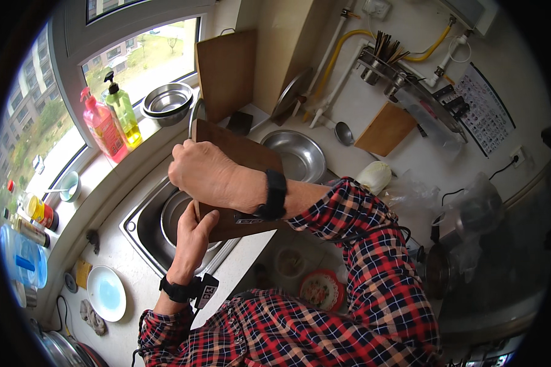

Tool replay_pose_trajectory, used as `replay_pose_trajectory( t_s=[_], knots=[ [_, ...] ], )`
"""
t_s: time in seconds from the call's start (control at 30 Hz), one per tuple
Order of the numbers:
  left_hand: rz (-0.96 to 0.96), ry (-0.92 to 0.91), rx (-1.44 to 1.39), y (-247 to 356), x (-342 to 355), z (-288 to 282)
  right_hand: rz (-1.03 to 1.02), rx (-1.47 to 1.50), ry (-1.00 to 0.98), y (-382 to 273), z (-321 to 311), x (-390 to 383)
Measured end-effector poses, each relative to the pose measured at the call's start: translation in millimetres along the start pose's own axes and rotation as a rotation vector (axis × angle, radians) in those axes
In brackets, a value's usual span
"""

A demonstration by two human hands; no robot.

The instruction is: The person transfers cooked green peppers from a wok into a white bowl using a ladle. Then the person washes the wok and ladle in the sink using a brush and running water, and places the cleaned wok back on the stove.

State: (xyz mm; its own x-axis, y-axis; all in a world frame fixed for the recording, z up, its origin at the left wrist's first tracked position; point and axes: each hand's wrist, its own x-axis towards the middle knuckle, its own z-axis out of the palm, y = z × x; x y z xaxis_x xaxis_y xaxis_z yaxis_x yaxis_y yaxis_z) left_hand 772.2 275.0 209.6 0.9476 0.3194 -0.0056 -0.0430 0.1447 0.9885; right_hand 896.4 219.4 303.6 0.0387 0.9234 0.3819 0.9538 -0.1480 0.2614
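Observation:
A brown wooden cutting board (232, 144) is held tilted over the metal sink (142, 227). My left hand (191, 241) grips its lower left corner, thumb on the face towards me and fingers behind. Crossing over the board from the right, my right hand (203, 174) is closed at its left edge; the fingertips are out of sight behind the edge. A round metal basin (167, 214) sits in the sink, partly covered by my hands and the board. Just behind the board's upper left corner rises the curved faucet (196, 113).
Soap bottles, one pink (102, 125) and one green (123, 113), and stacked steel bowls (167, 101) line the windowsill. A white plate (106, 293) lies left of the sink. Behind stand another board (226, 76) and a steel basin (295, 156), with a cabbage (374, 176) to the right.

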Motion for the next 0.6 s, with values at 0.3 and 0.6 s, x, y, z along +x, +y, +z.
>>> replay_pose_trajectory(
  t_s=[0.3, 0.6],
  knots=[
    [0.120, -0.056, -0.109, 12.9, 105.5, 95.7, 0.315, -0.099, 0.026, 106.2, -21.0, -62.8],
    [0.190, -0.093, -0.172, 1.0, 243.1, 266.5, 0.458, 0.135, 0.534, 275.5, 3.3, -133.8]
  ],
)
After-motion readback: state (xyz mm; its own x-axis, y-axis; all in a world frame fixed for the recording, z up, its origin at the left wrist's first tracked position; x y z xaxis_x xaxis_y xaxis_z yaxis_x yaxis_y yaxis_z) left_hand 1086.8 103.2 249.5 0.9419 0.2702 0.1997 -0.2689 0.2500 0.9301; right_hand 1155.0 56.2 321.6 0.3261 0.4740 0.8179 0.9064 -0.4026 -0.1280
